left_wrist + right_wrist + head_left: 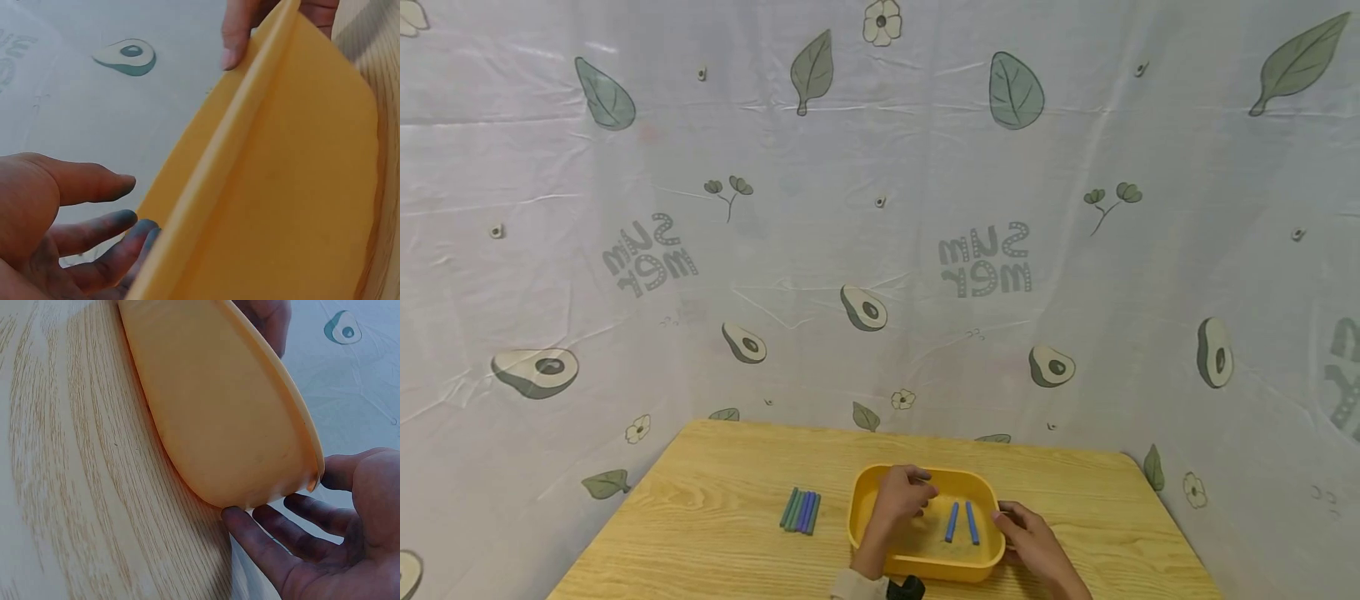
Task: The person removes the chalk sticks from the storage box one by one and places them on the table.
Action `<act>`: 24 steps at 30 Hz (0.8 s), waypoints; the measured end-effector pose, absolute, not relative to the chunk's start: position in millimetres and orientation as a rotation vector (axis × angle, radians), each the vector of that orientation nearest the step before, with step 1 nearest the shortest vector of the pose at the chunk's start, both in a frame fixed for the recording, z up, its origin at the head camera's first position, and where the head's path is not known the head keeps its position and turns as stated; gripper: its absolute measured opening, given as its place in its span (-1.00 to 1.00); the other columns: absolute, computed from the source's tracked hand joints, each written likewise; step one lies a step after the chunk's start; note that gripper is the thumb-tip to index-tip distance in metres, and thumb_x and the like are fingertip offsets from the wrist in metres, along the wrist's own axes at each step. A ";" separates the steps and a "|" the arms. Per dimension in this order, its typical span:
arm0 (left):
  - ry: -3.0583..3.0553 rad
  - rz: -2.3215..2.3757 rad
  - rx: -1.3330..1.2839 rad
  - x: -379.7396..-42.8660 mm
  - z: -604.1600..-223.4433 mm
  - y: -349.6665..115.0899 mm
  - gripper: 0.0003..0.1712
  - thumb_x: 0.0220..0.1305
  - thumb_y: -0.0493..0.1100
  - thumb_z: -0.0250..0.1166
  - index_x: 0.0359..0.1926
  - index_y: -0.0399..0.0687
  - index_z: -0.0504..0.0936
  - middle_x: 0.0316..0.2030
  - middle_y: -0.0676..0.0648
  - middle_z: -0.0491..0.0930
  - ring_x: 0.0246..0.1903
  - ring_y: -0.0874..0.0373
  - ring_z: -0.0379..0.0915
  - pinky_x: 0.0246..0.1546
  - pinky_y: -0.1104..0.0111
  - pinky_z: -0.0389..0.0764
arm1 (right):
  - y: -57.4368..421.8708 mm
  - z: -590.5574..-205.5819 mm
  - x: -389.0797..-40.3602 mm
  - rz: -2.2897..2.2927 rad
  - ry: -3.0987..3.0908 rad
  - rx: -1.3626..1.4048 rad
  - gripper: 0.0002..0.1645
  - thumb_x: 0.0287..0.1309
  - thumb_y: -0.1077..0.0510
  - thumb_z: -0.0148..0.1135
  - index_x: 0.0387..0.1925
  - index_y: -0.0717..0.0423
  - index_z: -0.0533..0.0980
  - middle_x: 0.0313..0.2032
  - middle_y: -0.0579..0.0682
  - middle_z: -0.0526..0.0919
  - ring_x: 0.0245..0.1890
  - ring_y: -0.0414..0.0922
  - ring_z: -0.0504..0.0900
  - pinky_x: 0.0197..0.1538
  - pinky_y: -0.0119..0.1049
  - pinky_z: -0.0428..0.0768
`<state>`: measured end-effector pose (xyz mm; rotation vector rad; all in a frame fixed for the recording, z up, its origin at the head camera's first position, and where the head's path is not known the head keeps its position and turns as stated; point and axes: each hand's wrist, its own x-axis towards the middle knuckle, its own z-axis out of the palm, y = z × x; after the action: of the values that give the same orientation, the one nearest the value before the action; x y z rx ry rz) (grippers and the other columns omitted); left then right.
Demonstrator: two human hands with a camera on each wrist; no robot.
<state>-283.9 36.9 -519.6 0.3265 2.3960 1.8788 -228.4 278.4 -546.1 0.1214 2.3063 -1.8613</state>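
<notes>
A yellow plastic tray [951, 570] stands on the wooden table, with two blue chalk-like sticks [951, 522] lying apart inside it. My left hand [904, 493] hovers over the tray's left half. Its thumb and smudged fingers [103, 228] are bent and spread, and nothing shows between them. At the tray's right end, my right hand [1030, 537] grips the rim. In the right wrist view the thumb lies at the rim and the fingers [262, 540] press the outer wall. Left of the tray, several green and blue-violet sticks [801, 511] lie side by side in a row.
The light wooden table [715, 483] extends to both sides of the tray. Behind it hangs a pale curtain [820, 358] printed with leaves, flowers and avocados. Dark smudges mark the tray's floor. A dark band [907, 588] is around the left wrist.
</notes>
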 end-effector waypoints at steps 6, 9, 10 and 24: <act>2.387 1.839 0.310 -285.5 -527.0 49.1 -0.63 0.28 -0.30 0.49 0.06 -0.44 0.74 -0.31 -0.14 0.80 -0.37 -0.11 0.75 -0.41 0.21 0.76 | 277.2 -546.3 -228.0 -1.878 2.300 0.131 -0.25 0.68 -0.01 0.03 0.51 0.54 0.24 0.24 0.46 0.59 0.07 0.18 0.80 0.01 0.01 0.82; 2.391 1.809 0.290 -286.9 -531.1 55.0 -0.63 0.26 -0.31 0.50 0.04 -0.43 0.75 -0.31 -0.13 0.80 -0.39 -0.01 0.75 -0.43 0.25 0.73 | 276.6 -546.8 -228.9 -1.875 2.300 0.140 -0.26 0.68 -0.01 0.03 0.50 0.54 0.25 0.25 0.47 0.58 0.08 0.19 0.79 0.01 0.01 0.82; 2.383 1.802 0.276 -287.6 -532.5 57.1 -0.64 0.25 -0.32 0.51 0.04 -0.43 0.75 -0.30 -0.13 0.80 -0.40 0.01 0.74 -0.44 0.27 0.71 | 276.5 -547.0 -229.3 -1.872 2.300 0.143 -0.26 0.68 -0.01 0.03 0.50 0.53 0.25 0.26 0.48 0.57 0.08 0.20 0.79 0.01 0.01 0.82; 2.688 1.532 0.277 -283.9 -540.8 84.6 -0.70 0.04 -0.35 0.60 -0.14 -0.27 0.85 -0.38 -0.08 0.82 -0.48 0.14 0.69 -0.42 0.28 0.73 | 285.0 -547.8 -229.3 -1.867 2.249 0.054 -0.20 0.71 -0.06 -0.01 0.54 0.55 0.16 0.31 0.51 0.52 0.14 0.20 0.76 0.06 0.01 0.80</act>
<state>-283.9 84.6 -540.8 0.2771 2.6883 1.5318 -229.3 285.0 -547.8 0.0540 2.2491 -1.8672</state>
